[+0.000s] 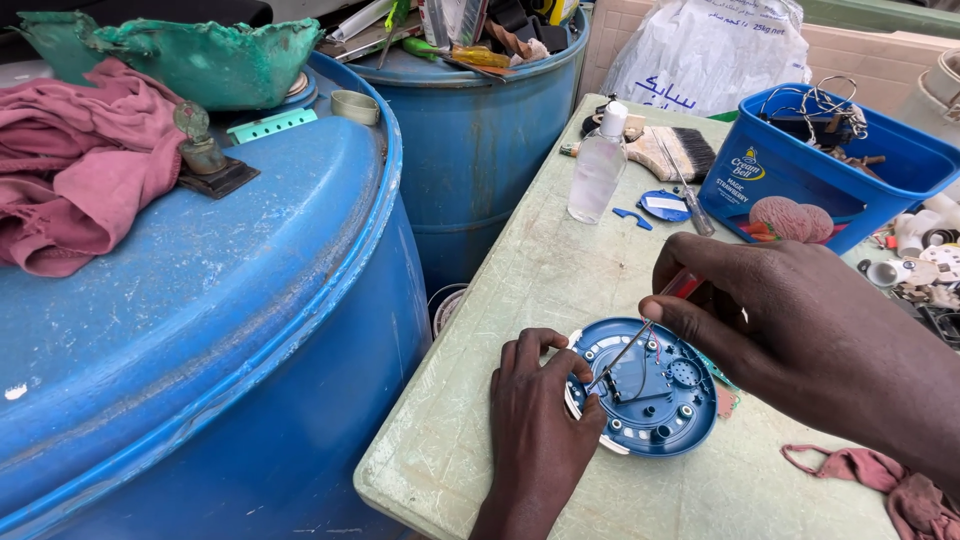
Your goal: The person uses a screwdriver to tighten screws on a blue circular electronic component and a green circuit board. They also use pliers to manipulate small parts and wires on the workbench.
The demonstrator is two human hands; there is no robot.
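A round blue plastic casing (655, 400) lies open side up on the pale green table (540, 280), showing screw posts, thin wires and a small dark part inside. My left hand (535, 420) grips its left rim and holds it still. My right hand (770, 320) is closed around a screwdriver (640, 335) with a red handle; its thin metal shaft slants down to the left, and the tip rests inside the casing near my left fingers.
A clear plastic bottle (597, 165), paintbrush (672, 150), small blue lid (664, 206) and second screwdriver (690, 200) lie farther back. A blue tub (830, 160) of hardware stands at right. Large blue drums (230, 330) crowd the left. A pink rag (880, 480) lies near right.
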